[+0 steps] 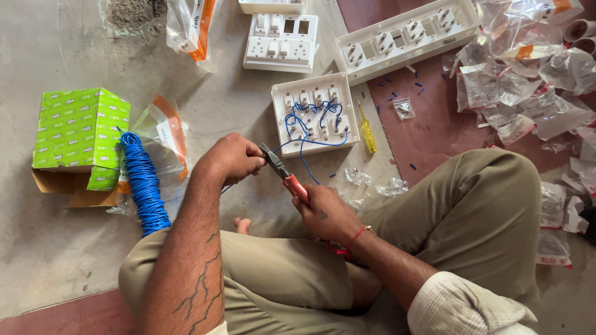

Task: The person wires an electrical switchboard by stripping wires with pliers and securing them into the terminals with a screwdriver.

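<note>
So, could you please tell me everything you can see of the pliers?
The pliers have dark metal jaws and red handles that look plastic-coated. The right hand grips the handles, covering their ends. The tool tilts up and left, its tip meeting the thin blue wire pinched by the left hand. It is held above the grey floor, just below the white switch box. How far the jaws are closed is unclear.
</note>
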